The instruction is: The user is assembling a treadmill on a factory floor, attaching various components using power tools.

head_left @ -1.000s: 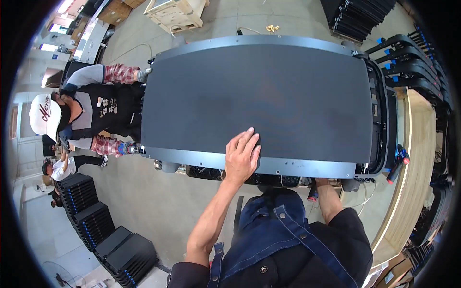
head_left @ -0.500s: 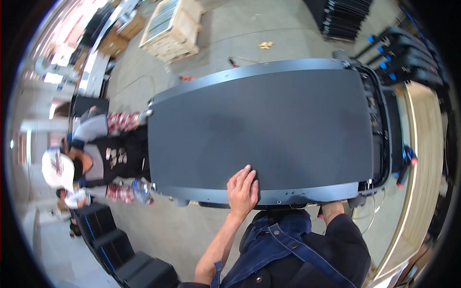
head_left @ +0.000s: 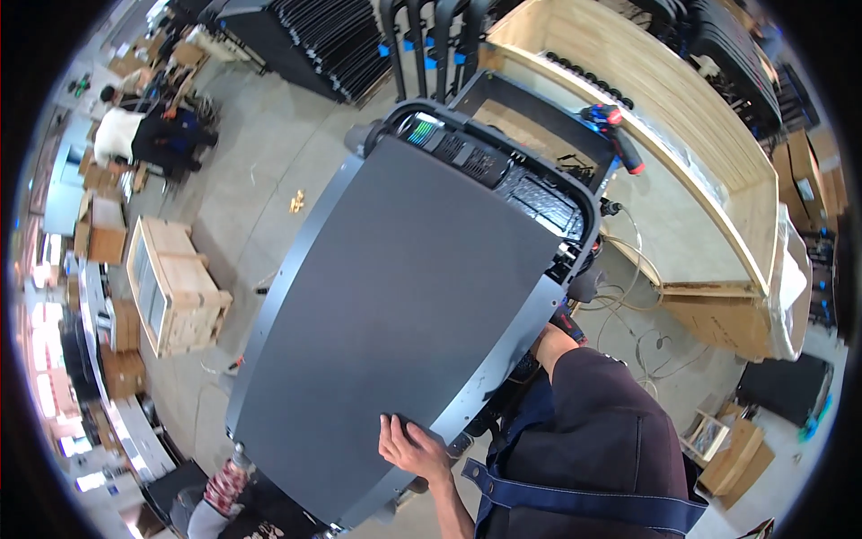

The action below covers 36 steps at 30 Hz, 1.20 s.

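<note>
A hand holds a big grey panel.

From the head camera, the left hand (head_left: 411,445) curls its fingers over the near edge of the big grey panel (head_left: 404,296), which lies flat on a black frame (head_left: 539,193). The right hand is hidden behind the panel's right edge, so I cannot tell how it is. A wooden crate (head_left: 175,292) stands on the floor, well apart to the left.

Left hand (head_left: 411,446) grips the large grey panel (head_left: 395,323).
</note>
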Motion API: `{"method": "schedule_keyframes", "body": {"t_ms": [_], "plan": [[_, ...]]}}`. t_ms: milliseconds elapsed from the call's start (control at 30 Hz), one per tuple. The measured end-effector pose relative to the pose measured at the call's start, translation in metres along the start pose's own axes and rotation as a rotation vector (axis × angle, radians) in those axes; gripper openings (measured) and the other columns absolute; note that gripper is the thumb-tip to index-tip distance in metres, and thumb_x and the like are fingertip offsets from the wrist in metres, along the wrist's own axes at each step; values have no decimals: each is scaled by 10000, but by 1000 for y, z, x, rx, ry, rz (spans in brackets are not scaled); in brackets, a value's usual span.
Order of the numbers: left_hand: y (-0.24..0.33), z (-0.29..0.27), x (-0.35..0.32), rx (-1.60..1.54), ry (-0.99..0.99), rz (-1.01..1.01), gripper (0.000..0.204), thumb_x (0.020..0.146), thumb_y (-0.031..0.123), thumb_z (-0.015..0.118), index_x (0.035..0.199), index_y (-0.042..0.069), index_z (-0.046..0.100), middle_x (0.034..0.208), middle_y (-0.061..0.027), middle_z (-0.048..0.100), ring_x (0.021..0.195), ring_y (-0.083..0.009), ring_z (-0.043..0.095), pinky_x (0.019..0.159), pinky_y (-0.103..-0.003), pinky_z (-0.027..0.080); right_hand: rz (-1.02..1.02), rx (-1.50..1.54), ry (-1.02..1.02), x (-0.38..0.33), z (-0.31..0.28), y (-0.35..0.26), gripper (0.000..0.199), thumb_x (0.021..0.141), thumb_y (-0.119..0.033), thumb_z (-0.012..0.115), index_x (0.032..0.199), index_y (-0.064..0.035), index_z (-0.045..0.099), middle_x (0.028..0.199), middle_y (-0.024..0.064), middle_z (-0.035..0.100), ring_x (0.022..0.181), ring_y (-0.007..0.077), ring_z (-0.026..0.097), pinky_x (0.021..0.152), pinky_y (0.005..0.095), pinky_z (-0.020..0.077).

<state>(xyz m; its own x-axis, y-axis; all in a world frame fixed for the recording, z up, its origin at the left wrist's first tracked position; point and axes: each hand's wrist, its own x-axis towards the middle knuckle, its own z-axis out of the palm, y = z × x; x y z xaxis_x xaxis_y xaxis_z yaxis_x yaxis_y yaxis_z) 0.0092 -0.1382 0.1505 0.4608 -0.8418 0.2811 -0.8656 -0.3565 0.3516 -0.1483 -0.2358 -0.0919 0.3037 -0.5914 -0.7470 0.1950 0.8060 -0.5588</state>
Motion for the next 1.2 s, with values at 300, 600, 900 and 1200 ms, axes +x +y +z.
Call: {"method": "schedule_keyframes", "body": {"t_ms": [300, 600, 900, 1200], "plan": [[2, 1, -6, -6, 35, 54, 272, 969, 119, 579, 1194, -7, 667, 1323, -189, 639, 1194, -360, 558, 1043, -457, 404, -49, 320, -91, -6, -79, -50, 280, 1007, -211, 580, 1219, -44, 656, 1187, 166, 714, 1064, 333, 705, 826, 445, 608], [25, -44, -49, -671, -274, -312, 208, 990, 104, 597, 1125, -14, 702, 1001, -110, 741, 851, -202, 677, 792, -312, 535, 432, 325, -425, -68, -71, -63, 239, 1035, -159, 567, 1212, -20, 648, 1153, 171, 715, 1093, 318, 698, 872, 416, 611], [0, 47, -94, -1766, -807, -1017, 432, 1031, 272, 621, 1383, 26, 571, 1172, -43, 669, 877, -86, 605, 828, -237, 536, 716, -126, -772, -110, -49, -85, 261, 1023, -204, 611, 1175, 5, 645, 930, 148, 746, 956, 317, 739, 796, 370, 607], [-28, 54, -158, -2007, -411, -1302, 260, 1009, 202, 651, 1214, 42, 629, 959, -26, 681, 749, -92, 642, 720, -223, 587, -170, -1314, -1105, -131, 26, -68, 323, 1046, -216, 541, 1261, -20, 680, 1007, 44, 701, 894, 137, 603, 812, 282, 503]]}}
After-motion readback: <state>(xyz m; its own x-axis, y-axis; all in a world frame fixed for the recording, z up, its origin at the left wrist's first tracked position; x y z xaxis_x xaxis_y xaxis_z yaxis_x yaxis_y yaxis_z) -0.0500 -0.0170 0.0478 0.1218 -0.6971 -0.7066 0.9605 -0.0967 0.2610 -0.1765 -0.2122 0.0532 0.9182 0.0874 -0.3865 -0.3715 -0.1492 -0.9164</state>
